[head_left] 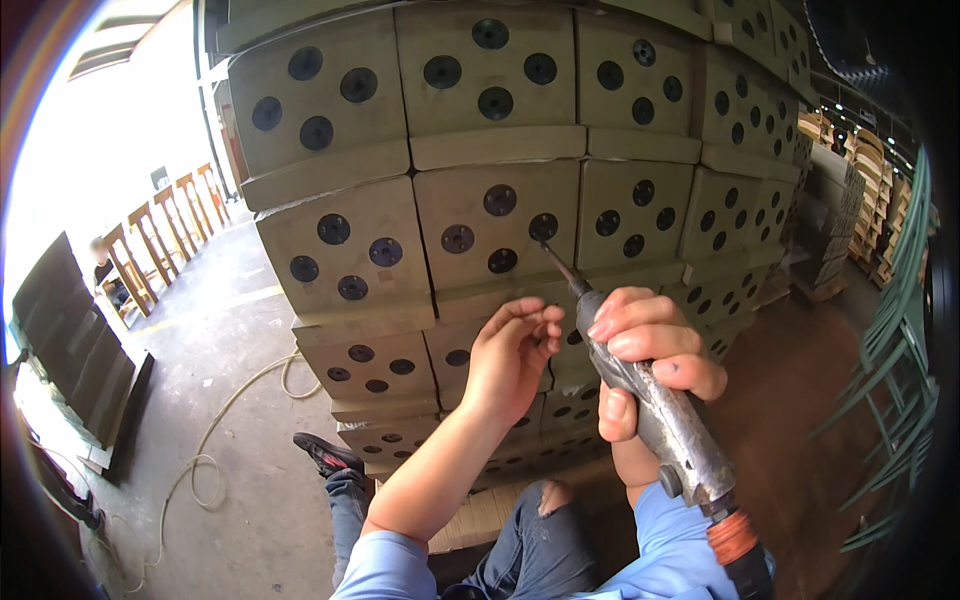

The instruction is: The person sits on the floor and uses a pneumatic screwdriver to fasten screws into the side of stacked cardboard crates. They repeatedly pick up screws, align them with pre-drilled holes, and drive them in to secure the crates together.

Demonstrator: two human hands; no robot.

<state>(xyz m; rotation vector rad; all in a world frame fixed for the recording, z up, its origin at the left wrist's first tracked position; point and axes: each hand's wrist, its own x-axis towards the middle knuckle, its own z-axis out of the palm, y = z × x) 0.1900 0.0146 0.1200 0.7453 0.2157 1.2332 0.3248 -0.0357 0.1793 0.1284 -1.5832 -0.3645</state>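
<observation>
While right hand [655, 345] grips driver [685, 435], floor [235, 345] spreads past stack edge [283, 255].

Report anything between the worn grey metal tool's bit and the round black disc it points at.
Nothing visible: the right hand holds the worn grey metal tool with its bit at the round black disc. The left hand is lower, off that line.

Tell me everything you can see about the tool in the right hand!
The tool is long, with a scuffed grey body that looks like metal, a dark nose and a thin bit. A dark round knob sticks out from its side, and an orange-red collar circles its rear. It slants, pointing up and left in the picture. The right hand grips it. The bit's tip reaches a black disc; I can't tell if they touch.
</observation>
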